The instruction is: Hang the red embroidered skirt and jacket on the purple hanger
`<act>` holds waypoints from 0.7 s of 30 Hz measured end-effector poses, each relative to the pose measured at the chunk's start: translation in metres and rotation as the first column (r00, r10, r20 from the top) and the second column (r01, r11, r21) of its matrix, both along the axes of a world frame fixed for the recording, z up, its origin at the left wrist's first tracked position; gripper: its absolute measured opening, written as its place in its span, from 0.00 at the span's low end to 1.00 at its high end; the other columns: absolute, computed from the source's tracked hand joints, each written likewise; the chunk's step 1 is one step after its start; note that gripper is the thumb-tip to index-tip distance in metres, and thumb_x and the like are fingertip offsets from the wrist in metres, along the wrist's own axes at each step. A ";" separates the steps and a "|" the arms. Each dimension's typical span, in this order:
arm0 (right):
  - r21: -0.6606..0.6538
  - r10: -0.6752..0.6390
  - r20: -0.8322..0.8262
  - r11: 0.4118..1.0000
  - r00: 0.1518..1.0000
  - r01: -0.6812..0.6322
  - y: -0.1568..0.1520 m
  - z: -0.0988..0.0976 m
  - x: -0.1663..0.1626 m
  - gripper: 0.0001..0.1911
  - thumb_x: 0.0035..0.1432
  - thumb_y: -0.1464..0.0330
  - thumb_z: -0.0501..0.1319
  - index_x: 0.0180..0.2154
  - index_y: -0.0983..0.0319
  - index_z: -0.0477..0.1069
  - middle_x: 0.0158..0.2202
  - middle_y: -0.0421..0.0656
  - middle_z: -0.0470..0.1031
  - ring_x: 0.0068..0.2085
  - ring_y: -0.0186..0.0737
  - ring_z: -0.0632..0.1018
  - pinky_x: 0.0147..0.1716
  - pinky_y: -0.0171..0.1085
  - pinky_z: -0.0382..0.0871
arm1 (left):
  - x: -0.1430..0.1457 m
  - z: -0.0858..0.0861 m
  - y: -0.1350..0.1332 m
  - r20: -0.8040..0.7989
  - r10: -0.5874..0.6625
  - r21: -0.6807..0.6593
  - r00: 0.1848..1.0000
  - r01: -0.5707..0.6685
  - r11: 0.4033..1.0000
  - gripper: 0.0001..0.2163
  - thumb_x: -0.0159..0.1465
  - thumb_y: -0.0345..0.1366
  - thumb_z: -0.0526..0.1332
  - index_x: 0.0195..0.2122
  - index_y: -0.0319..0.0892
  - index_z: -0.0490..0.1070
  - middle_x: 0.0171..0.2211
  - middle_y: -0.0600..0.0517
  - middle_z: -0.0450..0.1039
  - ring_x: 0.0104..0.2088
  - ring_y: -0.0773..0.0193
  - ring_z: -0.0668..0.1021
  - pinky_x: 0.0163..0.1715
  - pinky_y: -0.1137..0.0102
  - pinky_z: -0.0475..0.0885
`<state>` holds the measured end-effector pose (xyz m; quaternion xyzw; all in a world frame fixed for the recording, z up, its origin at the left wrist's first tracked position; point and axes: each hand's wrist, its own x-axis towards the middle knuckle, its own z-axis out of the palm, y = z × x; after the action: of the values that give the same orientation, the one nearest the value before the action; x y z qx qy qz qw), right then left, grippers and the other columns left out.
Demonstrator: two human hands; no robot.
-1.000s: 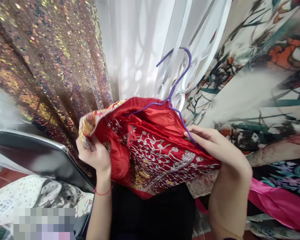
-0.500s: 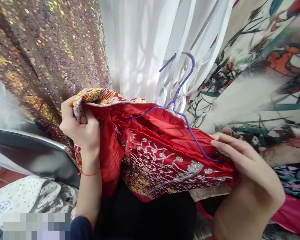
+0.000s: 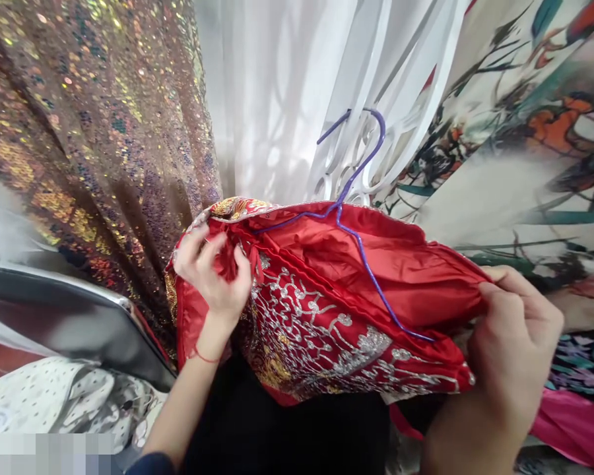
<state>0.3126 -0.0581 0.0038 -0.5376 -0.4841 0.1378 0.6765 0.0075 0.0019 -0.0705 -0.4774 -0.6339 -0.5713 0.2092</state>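
A red garment [image 3: 317, 330] with silver and gold embroidery hangs by its upper edge around a purple wire hanger [image 3: 361, 257], the red lining showing inside. Over its left end is my left hand [image 3: 215, 274], fingers apart and slightly curled beside the red ties [image 3: 252, 254]; it appears to hold nothing. My right hand [image 3: 515, 330] pinches the top edge at the far right corner and pulls it outward. The hanger's hook goes over a white openwork frame [image 3: 400, 112]; its arms lie inside the garment's opening.
Sequined gold cloth [image 3: 103, 119] hangs at left, white sheer cloth [image 3: 267, 86] behind, floral-print fabric [image 3: 549, 152] at right. Lower left are a dark chair back [image 3: 64, 316] and a dotted white cloth [image 3: 24, 396]. Bright pink cloth [image 3: 574, 422] lies lower right.
My left hand has let go of the left edge and moved right and down, to the ties. My right hand has moved outward with the edge, spreading the opening wider.
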 end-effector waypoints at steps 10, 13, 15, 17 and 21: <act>0.034 0.068 0.027 0.997 0.997 -0.069 0.000 -0.003 0.006 0.02 0.52 0.67 0.61 0.29 0.58 0.73 0.32 0.41 0.68 0.35 0.40 0.66 0.36 0.39 0.59 | -0.043 -0.014 0.025 0.149 0.126 -0.364 0.981 -0.064 0.929 0.37 0.58 0.52 0.66 0.62 0.36 0.57 0.57 0.31 0.70 0.60 0.36 0.72 0.59 0.46 0.64; -0.002 0.049 -0.042 0.999 0.998 -0.049 -0.001 0.000 -0.001 0.01 0.49 0.68 0.61 0.27 0.59 0.71 0.28 0.39 0.65 0.31 0.37 0.63 0.31 0.37 0.55 | -0.059 0.009 0.036 0.138 0.115 -0.483 0.984 -0.035 0.875 0.17 0.65 0.48 0.58 0.48 0.41 0.70 0.42 0.40 0.77 0.46 0.44 0.80 0.47 0.57 0.71; -0.060 0.043 -0.072 0.997 0.996 -0.047 -0.004 0.001 -0.003 0.01 0.49 0.68 0.61 0.27 0.59 0.70 0.26 0.38 0.63 0.29 0.35 0.61 0.28 0.37 0.52 | -0.067 0.028 0.040 0.085 0.148 -0.384 0.985 -0.105 0.917 0.14 0.67 0.44 0.55 0.45 0.42 0.72 0.41 0.42 0.77 0.46 0.48 0.79 0.46 0.61 0.70; -0.115 0.059 -0.086 0.991 0.995 -0.068 -0.006 -0.001 -0.001 0.02 0.49 0.68 0.61 0.27 0.59 0.69 0.25 0.37 0.62 0.27 0.34 0.60 0.26 0.36 0.51 | -0.074 0.048 0.044 0.035 0.190 -0.238 0.981 -0.177 0.955 0.13 0.68 0.41 0.54 0.48 0.42 0.71 0.46 0.42 0.77 0.48 0.50 0.78 0.49 0.61 0.69; -0.195 0.168 0.060 0.969 0.984 -0.153 -0.006 -0.012 0.009 0.07 0.53 0.64 0.60 0.25 0.57 0.66 0.22 0.38 0.62 0.24 0.36 0.63 0.22 0.35 0.56 | -0.082 0.080 0.052 -0.076 0.157 -0.256 0.985 -0.171 0.951 0.14 0.67 0.36 0.54 0.51 0.41 0.71 0.48 0.41 0.76 0.50 0.49 0.76 0.51 0.60 0.68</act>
<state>0.3214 -0.0643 -0.0083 -0.5634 -0.5360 0.2171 0.5900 -0.0750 0.0541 0.0096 -0.4622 -0.7352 -0.4498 0.2085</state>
